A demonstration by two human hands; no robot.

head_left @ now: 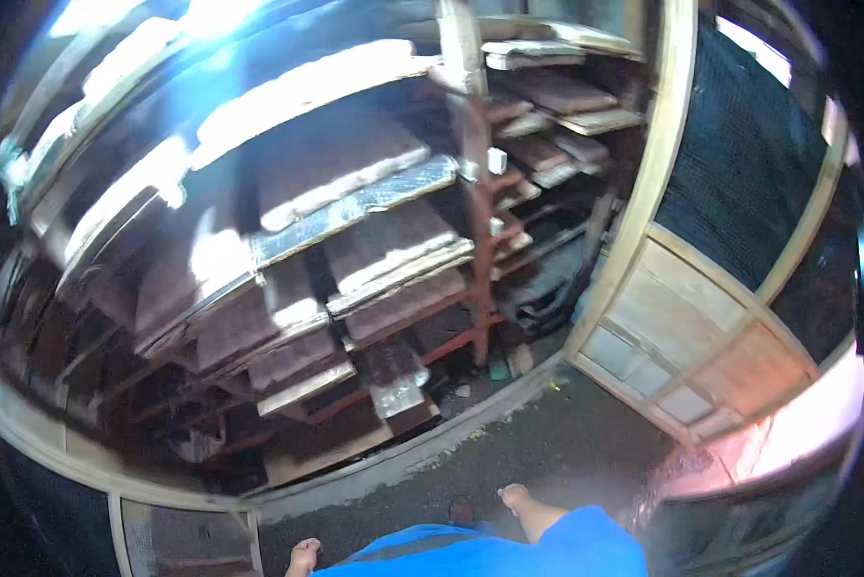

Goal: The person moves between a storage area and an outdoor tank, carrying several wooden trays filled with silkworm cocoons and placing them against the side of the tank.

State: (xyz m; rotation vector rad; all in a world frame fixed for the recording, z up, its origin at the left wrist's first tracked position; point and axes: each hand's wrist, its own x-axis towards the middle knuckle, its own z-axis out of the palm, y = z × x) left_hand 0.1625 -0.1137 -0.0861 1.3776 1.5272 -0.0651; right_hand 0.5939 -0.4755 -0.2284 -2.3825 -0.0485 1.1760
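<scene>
My left hand (304, 555) hangs low at the bottom edge with its fingers curled in and no object showing in it. My right hand (515, 495) is held out in front of my blue shirt (509, 556), fingers also curled, with nothing visible in it. Both hands are over the dark ground (509, 462), apart from everything else. Ahead stands a wooden rack (478, 240) of several tiers, loaded with flat brownish slabs or trays (355, 144). Glare and motion blur hide what those slabs are made of.
To the right, a wooden-framed door (644, 231) with dark mesh and pale panels stands ajar. A low concrete kerb (355, 505) runs along the rack's foot. Another mesh-panelled wooden frame (187, 505) is at lower left. Bright sunlight falls on the ground at right.
</scene>
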